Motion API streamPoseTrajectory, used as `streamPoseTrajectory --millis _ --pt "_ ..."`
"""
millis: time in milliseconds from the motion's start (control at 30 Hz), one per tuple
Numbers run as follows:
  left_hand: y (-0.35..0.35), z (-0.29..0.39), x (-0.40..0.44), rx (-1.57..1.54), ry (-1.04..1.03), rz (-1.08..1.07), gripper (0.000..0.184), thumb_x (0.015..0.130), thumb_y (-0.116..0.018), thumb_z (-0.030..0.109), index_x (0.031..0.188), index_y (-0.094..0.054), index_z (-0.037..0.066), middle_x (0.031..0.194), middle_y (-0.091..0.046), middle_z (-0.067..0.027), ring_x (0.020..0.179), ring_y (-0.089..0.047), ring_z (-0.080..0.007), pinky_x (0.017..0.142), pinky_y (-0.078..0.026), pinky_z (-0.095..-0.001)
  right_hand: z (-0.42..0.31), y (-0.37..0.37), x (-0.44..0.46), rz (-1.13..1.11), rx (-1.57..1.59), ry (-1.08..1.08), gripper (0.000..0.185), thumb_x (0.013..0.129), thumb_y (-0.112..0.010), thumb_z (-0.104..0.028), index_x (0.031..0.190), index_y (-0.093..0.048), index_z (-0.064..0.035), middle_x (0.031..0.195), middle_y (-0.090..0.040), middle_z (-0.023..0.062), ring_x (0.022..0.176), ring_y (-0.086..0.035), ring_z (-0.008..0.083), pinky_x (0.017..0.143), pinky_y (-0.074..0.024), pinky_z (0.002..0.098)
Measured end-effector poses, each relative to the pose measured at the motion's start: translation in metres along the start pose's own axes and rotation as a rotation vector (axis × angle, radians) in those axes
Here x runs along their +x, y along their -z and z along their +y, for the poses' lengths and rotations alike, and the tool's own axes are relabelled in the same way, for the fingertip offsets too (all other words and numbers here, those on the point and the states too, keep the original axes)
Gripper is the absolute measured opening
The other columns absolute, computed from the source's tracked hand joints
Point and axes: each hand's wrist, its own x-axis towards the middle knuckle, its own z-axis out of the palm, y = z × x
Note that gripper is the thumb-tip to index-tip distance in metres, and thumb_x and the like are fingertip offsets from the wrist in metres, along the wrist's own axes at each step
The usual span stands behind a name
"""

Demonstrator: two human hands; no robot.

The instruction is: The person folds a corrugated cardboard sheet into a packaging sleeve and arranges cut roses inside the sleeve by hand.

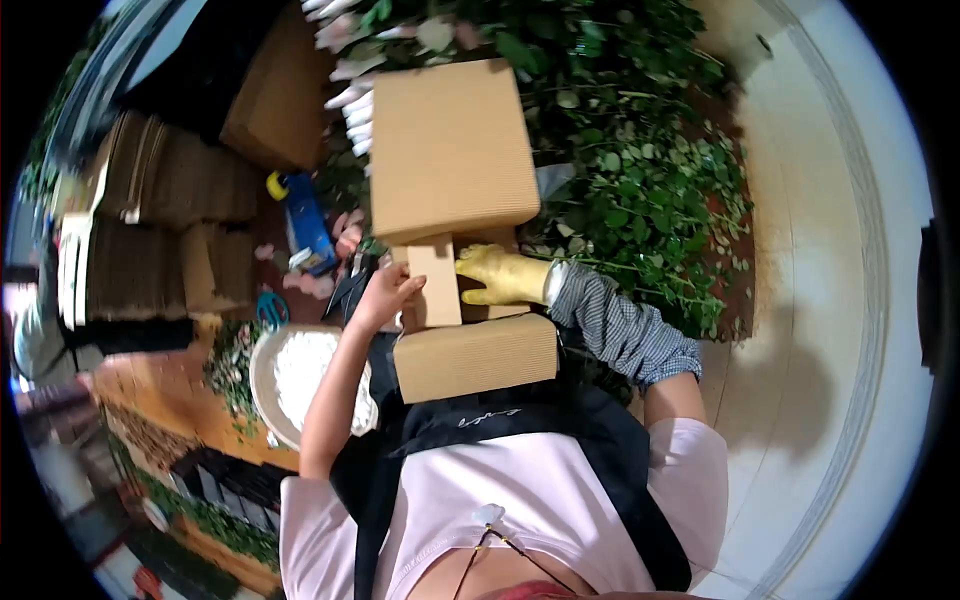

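Observation:
A brown corrugated cardboard piece (455,150) stands in front of my body, with a narrower cardboard flap (435,280) below it and another ribbed cardboard panel (476,358) close to my apron. My left hand (388,294) is bare, its fingers closed on the left edge of the narrow flap. On the flap's other side is my right hand (503,275) in a yellow glove, its fingers apart and the fingertips near the flap's right edge. Whether the glove touches the cardboard I cannot tell.
Leafy green stems (640,190) lie at the right and behind the cardboard. Stacked cardboard (150,260) is at the left, near a blue and yellow tool (308,225), teal scissors (271,310) and a round tub (262,385) with white contents.

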Motion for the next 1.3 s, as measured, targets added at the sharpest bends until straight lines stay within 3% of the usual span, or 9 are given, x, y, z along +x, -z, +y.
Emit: streamPoseTrajectory --millis 133,333,533,667,800,900,1100,1200,1300 --pt "-0.012 -0.019 0.001 0.214 -0.191 0.185 0.031 0.096 -0.070 0.026 0.090 -0.056 0.000 0.071 -0.057 -0.0016 0.069 -0.049 -0.0077 0.060 -0.045 -0.0282 -0.011 0.022 -0.008 0.312 0.097 -0.010 0.041 0.086 -0.070 -0.025 0.119 -0.065 -0.0022 0.117 -0.068 0.0168 0.107 -0.064 0.0369 0.094 -0.0508 0.0457" --pt "-0.010 0.036 -0.015 0.963 -0.119 0.236 0.027 0.091 -0.068 0.025 0.095 -0.066 -0.002 0.084 -0.072 -0.0214 0.077 -0.071 -0.0366 0.066 -0.054 -0.0445 -0.038 0.015 0.033 -0.220 -0.340 -0.281 0.064 0.083 -0.073 -0.022 0.142 -0.050 -0.0105 0.135 -0.061 0.0109 0.110 -0.067 0.0293 0.089 -0.0565 0.0397" --pt "-0.033 0.081 -0.035 1.180 -0.297 -0.001 0.030 0.089 -0.067 0.035 0.105 -0.071 0.010 0.082 -0.073 -0.0147 0.076 -0.071 -0.0331 0.066 -0.056 -0.0436 -0.028 0.009 -0.002 0.037 -0.346 -0.134 0.051 0.089 -0.068 -0.018 0.137 -0.054 -0.0065 0.135 -0.060 0.0141 0.113 -0.065 0.0284 0.090 -0.0543 0.0392" --pt "-0.032 0.088 -0.033 1.247 -0.269 -0.064 0.032 0.088 -0.068 0.038 0.113 -0.071 0.018 0.075 -0.071 -0.0140 0.070 -0.070 -0.0332 0.066 -0.057 -0.0456 -0.008 0.116 -0.058 0.000 1.076 0.121 0.041 0.102 -0.058 -0.025 0.139 -0.056 -0.0082 0.129 -0.065 0.0100 0.117 -0.061 0.0168 0.101 -0.0492 0.0343" --pt "-0.031 0.074 -0.033 1.174 -0.216 -0.073 0.037 0.085 -0.071 0.035 0.117 -0.069 0.016 0.087 -0.073 -0.0156 0.081 -0.072 -0.0350 0.071 -0.058 -0.0456 0.069 0.184 -0.095 0.829 0.888 -0.322 0.032 0.100 -0.058 -0.016 0.132 -0.060 -0.0089 0.124 -0.069 0.0080 0.112 -0.065 0.0218 0.103 -0.0493 0.0381" --pt "-0.032 0.080 -0.038 1.063 -0.161 -0.086 0.039 0.086 -0.070 0.034 0.120 -0.068 0.015 0.081 -0.074 -0.0136 0.080 -0.073 -0.0316 0.071 -0.058 -0.0452 0.222 0.125 -0.093 0.527 -0.319 -0.885 0.027 0.091 -0.062 -0.012 0.117 -0.067 -0.0073 0.112 -0.072 0.0116 0.110 -0.066 0.0285 0.103 -0.0478 0.0401" --pt "-0.029 0.077 -0.040 1.017 -0.186 -0.091 0.038 0.088 -0.068 0.032 0.121 -0.066 0.013 0.079 -0.075 -0.0122 0.080 -0.074 -0.0305 0.073 -0.057 -0.0431 0.184 0.179 -0.136 0.813 -0.739 -0.899 0.010 0.076 -0.065 -0.016 0.081 -0.072 -0.0098 0.085 -0.070 0.0098 0.087 -0.066 0.0286 0.082 -0.0493 0.0448" --pt "-0.028 0.077 -0.041 1.023 -0.195 -0.102 0.039 0.088 -0.068 0.031 0.122 -0.064 0.011 0.088 -0.074 -0.0132 0.083 -0.073 -0.0311 0.074 -0.057 -0.0434 0.127 0.215 -0.202 1.299 -1.013 -0.554 0.021 0.083 -0.061 -0.005 0.100 -0.072 -0.0110 0.093 -0.072 0.0094 0.097 -0.066 0.0297 0.083 -0.0543 0.0417" --pt "-0.024 0.060 -0.038 0.990 -0.312 -0.122 0.042 0.088 -0.070 0.028 0.124 -0.062 0.009 0.106 -0.069 -0.0157 0.090 -0.071 -0.0328 0.077 -0.057 -0.0441 0.113 0.169 -0.240 0.950 -1.101 -0.875 0.033 0.090 -0.060 -0.014 0.123 -0.062 -0.0134 0.106 -0.069 0.0092 0.101 -0.066 0.0269 0.100 -0.0481 0.0410"
